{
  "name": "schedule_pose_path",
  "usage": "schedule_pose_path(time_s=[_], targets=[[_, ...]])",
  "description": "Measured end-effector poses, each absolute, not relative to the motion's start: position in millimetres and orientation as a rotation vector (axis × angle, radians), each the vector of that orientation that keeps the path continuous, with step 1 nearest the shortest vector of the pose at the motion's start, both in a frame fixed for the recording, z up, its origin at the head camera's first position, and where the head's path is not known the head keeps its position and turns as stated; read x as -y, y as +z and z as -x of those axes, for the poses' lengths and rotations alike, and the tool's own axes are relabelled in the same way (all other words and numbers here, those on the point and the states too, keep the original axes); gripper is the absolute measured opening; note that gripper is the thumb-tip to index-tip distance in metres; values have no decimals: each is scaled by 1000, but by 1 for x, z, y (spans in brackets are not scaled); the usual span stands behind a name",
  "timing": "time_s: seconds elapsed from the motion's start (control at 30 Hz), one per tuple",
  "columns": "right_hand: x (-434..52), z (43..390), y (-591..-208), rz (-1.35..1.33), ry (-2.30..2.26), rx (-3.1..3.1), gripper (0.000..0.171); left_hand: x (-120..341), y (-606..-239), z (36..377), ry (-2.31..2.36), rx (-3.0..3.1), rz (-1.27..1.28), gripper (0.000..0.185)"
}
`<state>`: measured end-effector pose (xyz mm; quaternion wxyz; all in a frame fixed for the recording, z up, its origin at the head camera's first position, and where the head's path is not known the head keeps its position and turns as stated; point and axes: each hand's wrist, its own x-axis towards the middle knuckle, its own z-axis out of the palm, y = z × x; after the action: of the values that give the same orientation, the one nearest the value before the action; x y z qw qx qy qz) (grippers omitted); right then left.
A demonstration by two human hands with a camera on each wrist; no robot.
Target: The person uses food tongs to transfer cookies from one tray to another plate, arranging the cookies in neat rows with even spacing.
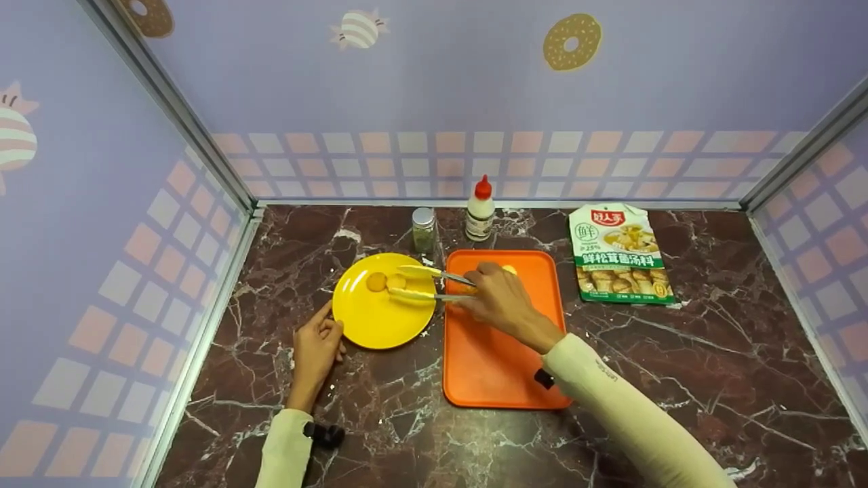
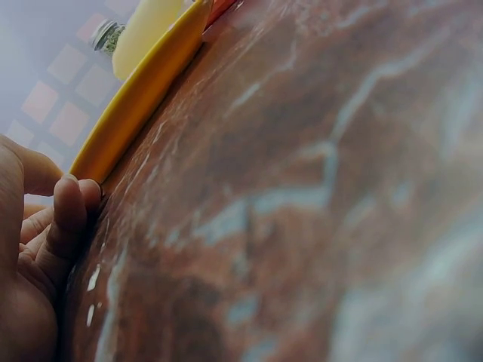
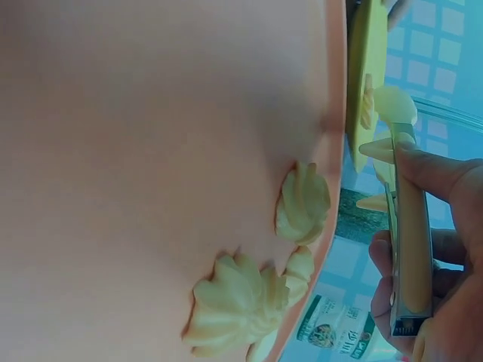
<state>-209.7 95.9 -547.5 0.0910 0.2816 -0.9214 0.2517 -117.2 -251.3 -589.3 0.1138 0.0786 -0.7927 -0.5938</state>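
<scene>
Dark red marble with white veins makes up the counter (image 1: 678, 352), boxed in by lilac panels printed with doughnuts and sweets. On it an orange tray (image 1: 495, 366) lies beside a yellow plate (image 1: 380, 318), the two nearly touching. The right hand (image 1: 498, 295) hovers over the far end of the tray and pinches a pair of tongs (image 1: 430, 283) with yellow tips; their long axis runs left from the hand, across the gap and out over the plate, the two arms slightly parted. The lower tip sits at one of two small round biscuits (image 1: 386, 281) on the plate's far side; whether it grips that piece cannot be told. The left hand (image 1: 315, 342) rests on the counter with loosely curled fingers, fingertips against the plate's near-left rim, holding nothing.

Behind the plate stands a small spice jar (image 1: 424, 229), next to it a white squeeze bottle with a red cap (image 1: 480, 209), and to the right of the tray lies a printed food pouch (image 1: 620, 254). None of them lies between the tongs and the plate.

From the head only a yellow speck shows on the tray behind the right hand; the right wrist view shows swirled cream-coloured cookies (image 3: 302, 202) at the tray's edge there. The left wrist view shows the fingertips (image 2: 72, 204) meeting the plate's edge
</scene>
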Motion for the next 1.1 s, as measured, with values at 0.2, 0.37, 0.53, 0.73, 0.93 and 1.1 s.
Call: schedule_pose_path(time_s=[0.2,0.37,0.53,0.73,0.93,1.1], targets=[[-108,202,-541,-829,776,2696,44,259,-606,121,-1732,2324,-196,51],[-120,196,-538,-840,770,2670,47,266,-620,124,-1727,2323,-181,51],[-132,192,-539,-836,788,2637,48,266,-618,125,-1712,2335,-202,51],[-146,187,-545,-797,806,2565,45,265,-618,125,-1715,2343,-220,51],[-158,183,-549,-745,837,2507,48,264,-618,125,-1702,2333,-223,52],[-167,180,-548,-703,850,2515,47,264,-618,126,-1711,2336,-225,52]])
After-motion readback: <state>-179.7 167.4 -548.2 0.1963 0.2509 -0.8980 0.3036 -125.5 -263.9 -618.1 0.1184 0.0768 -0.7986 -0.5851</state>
